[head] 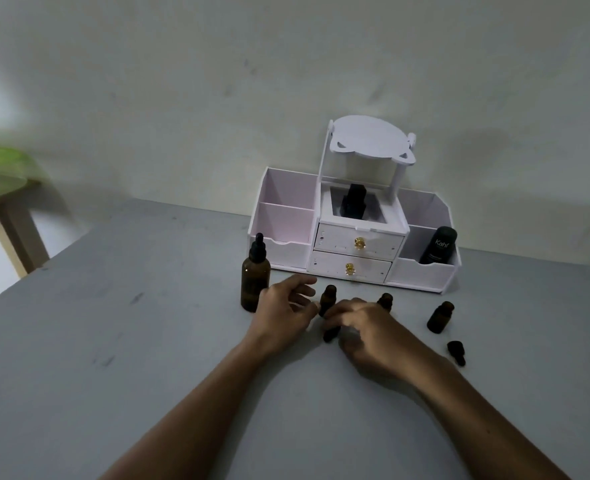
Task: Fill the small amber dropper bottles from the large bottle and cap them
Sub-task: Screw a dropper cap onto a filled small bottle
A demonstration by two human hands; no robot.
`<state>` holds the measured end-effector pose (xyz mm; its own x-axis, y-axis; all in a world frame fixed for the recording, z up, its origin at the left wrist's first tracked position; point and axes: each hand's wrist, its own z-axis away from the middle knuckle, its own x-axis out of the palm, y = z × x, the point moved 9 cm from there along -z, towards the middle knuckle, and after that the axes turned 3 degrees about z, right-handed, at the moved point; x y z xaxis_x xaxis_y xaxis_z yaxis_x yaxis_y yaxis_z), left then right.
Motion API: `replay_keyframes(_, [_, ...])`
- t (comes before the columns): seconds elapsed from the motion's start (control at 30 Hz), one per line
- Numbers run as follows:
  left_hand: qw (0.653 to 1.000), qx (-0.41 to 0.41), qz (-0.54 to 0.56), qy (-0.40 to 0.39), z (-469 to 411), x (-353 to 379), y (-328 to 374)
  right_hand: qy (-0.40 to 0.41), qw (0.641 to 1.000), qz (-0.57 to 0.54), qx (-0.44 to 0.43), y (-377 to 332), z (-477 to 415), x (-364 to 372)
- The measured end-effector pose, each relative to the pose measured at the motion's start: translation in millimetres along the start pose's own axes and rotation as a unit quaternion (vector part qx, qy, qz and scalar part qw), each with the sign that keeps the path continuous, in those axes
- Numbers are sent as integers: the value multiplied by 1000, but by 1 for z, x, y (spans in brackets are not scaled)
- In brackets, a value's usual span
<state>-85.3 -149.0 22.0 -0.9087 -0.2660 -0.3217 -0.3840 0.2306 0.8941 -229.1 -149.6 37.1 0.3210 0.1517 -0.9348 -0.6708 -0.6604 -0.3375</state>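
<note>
The large amber bottle (255,284) stands capped with a black dropper, just left of my left hand (284,311). That hand's fingers are spread, and its thumb tip reaches toward a small amber bottle (328,298) standing between my hands. My right hand (368,329) curls its fingers over a small dark piece (330,335) on the table, which looks like a dropper cap. A second small bottle (385,301) peeks out behind the right hand. A third small bottle (440,317) stands uncapped farther right, with a loose black dropper cap (456,352) lying in front of it.
A white desk organiser (355,242) with two drawers sits against the wall behind the bottles. It holds a black Kahf bottle (438,245) at the right and a dark bottle (354,200) in the middle. The grey table (130,358) extends left and toward me.
</note>
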Motion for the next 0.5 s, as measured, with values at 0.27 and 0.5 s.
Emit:
replay_keyframes(0.27, [998,-10,-11,-61,-13,20,-3,109,990,-81,-20,1,-7,-43])
replay_keyframes(0.5, [998,-7,-42,-45,-12,19,-4,316,898,-302,55,30,-6,-76])
